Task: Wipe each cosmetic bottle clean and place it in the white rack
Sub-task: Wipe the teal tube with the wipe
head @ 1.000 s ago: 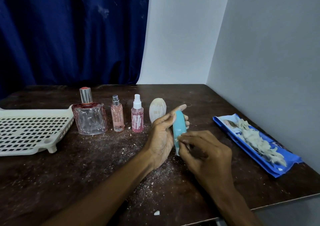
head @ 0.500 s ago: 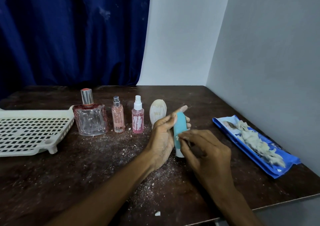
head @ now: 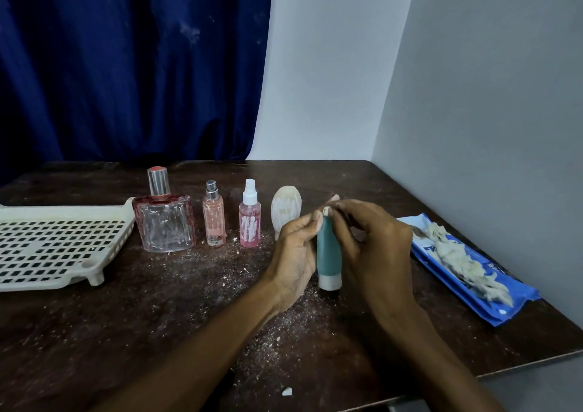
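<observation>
Teal tube (head: 328,250): seems to stand cap-down on the counter (head: 126,332), just in front of the bottle row, between both hands.
Left hand (head: 295,254): fingers curled against the tube's left side, thumb near its top, steadying it.
Right hand (head: 369,241): fingertips pinched together on the tube's top end, with a small white bit there; wipe scrap or grime, I cannot tell.
Step in hand: cleaning the 1st bottle, likely at its upper end.
White rack (head: 60,247): far left, well apart from the tube; no bottle shows in it.
Waiting: 4 streaked bottles: perfume bottle (head: 164,222), slim sprayer (head: 214,219), pink sprayer (head: 250,222), cream bottle (head: 285,209).
Wipe pack (head: 467,263): lies at the right, near the wall.
Next move: probably finish down to the cap, then carry the tube left past the row without toppling it.
</observation>
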A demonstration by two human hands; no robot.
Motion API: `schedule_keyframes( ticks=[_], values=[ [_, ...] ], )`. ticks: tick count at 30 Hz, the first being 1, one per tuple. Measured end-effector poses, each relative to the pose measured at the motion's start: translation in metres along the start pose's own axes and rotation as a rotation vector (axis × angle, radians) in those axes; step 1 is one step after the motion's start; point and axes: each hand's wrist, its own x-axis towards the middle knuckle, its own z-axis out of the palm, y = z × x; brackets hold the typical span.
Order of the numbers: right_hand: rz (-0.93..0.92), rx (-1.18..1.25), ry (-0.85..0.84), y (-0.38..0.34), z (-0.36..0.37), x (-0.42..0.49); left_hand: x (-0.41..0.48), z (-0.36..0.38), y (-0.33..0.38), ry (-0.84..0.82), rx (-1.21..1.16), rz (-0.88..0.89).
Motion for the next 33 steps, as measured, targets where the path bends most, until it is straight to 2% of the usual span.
schedule_keyframes(
  ticks=[8, 12, 14, 16, 19, 23, 28, 33],
  values=[
    [0.097, -0.068, 0.076, 0.001, -0.007, -0.010, -0.003, 0.007, 0.002, 0.009, 0.189, 0.035],
    [0.405, 0.113, 0.226, -0.006, -0.021, -0.025, 0.001, 0.008, 0.002, 0.130, 0.122, 0.044],
    [0.532, 0.202, 0.182, -0.006, -0.026, -0.032, 0.003, 0.008, 0.003, 0.165, 0.071, 0.025],
    [0.565, 0.271, 0.106, -0.009, -0.029, -0.038, 0.003, 0.008, 0.003, 0.183, 0.029, 0.006],
    [0.526, 0.306, 0.035, -0.016, -0.031, -0.043, 0.002, 0.010, 0.002, 0.198, -0.019, -0.019],
    [0.371, 0.211, -0.011, -0.019, -0.030, -0.048, 0.000, 0.013, 0.002, 0.201, -0.059, -0.026],
    [0.170, 0.063, -0.005, -0.017, -0.029, -0.053, -0.003, 0.015, 0.002, 0.148, 0.028, -0.041],
    [0.135, 0.030, 0.013, -0.013, -0.028, -0.044, -0.004, 0.014, 0.000, 0.119, 0.127, -0.034]
  ],
)
